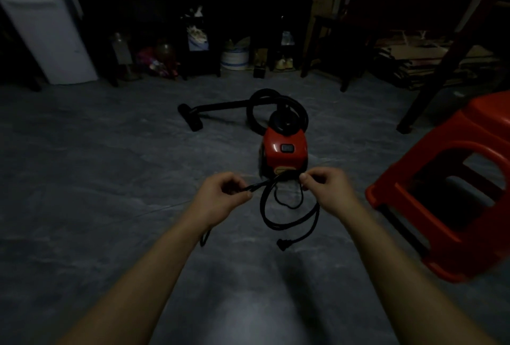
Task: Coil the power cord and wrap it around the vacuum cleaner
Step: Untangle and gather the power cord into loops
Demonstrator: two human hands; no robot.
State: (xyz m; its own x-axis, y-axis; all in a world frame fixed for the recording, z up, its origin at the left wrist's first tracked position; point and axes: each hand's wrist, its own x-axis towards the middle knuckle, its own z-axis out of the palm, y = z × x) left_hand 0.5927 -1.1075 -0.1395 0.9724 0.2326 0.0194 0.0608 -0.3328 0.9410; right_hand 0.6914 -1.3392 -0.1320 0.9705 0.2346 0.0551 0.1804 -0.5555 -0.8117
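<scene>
Two hands: raised side by side over the grey floor (96,165), just in front of the vacuum cleaner (284,151).
Left hand (223,193): fingers curled, thumb and forefinger pinching a straight stretch of the power cord (265,215).
Right hand (328,187): fingers curled in, thumb on top, gripping the top of the cord's loops.
Cord position: black, hanging in a few loose loops between the hands, mostly under the right one; one strand trailing beneath the left wrist.
Plug (283,245): dangling at the free end, below the loops, close to the floor; touching it or not, cannot tell.
Vacuum body: red canister with a black top, upright on the floor just beyond the hands; not yet wrapped with cord.
Hose (265,96): black, curled in a loop behind the canister.
Nozzle (190,118): on the floor at the end of a straight black tube, off to the canister's left.
Stool (455,179): red plastic, on the right, near the right forearm.
Background: dim; dark shelving with jars and bags along the wall, flattened cardboard (427,60) at far right.
</scene>
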